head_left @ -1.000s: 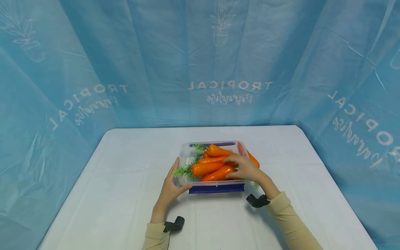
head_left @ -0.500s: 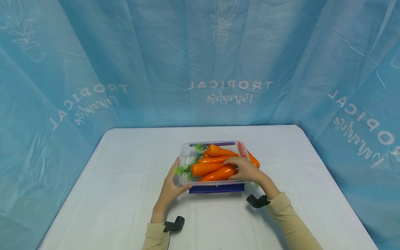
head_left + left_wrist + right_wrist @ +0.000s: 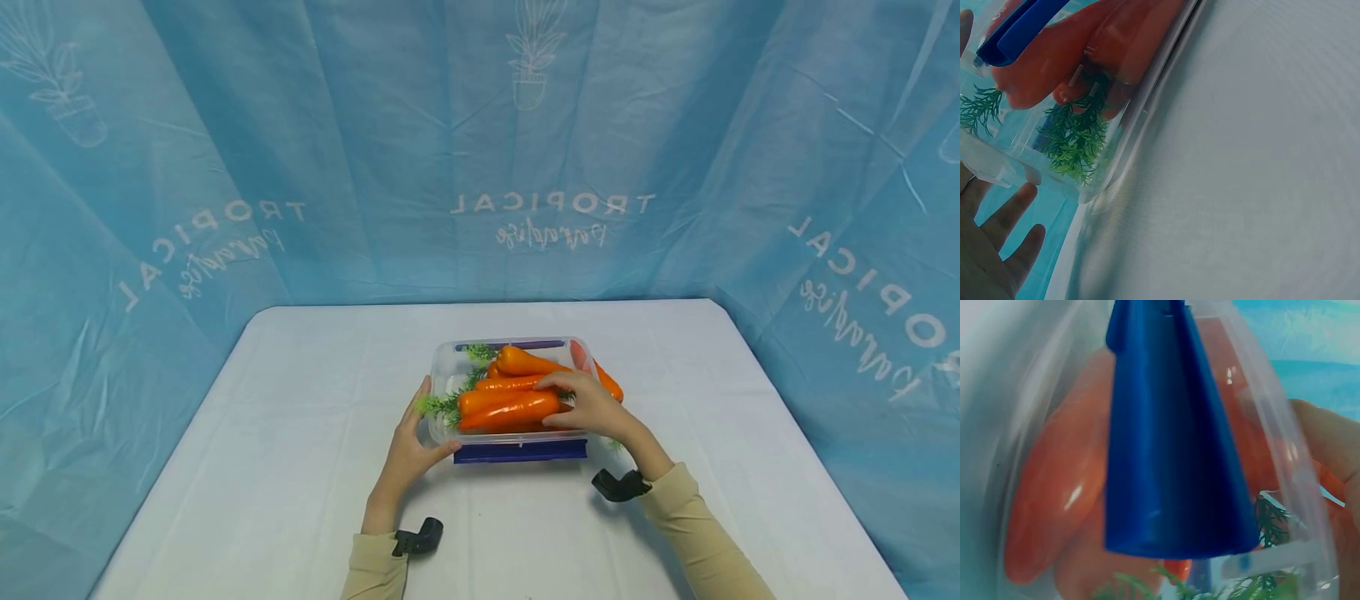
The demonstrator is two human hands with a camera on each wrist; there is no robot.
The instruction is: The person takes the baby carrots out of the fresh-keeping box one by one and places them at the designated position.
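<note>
Thumb and fingers of right hand [image 3: 588, 404] spread apart, unclenched, at right end of front carrot [image 3: 504, 415]; contact unclear. Carrot lies inside clear container [image 3: 487, 441], atop other carrots [image 3: 525, 362]. Left hand [image 3: 407, 454] straight-fingered along container's left side, thumb at front rim. Blue front latch [image 3: 520, 452] hangs down. Another carrot [image 3: 610, 384] outside, right side. White table [image 3: 262, 500] underneath.

One box [image 3: 446, 367] has two flaps [image 3: 521, 452], one near-side and one far-side. At least five carrots [image 3: 517, 413] overlap inside it, and one more lies to its right. One left hand [image 3: 409, 448] is at its left, one right hand [image 3: 594, 405] over its right part.
</note>
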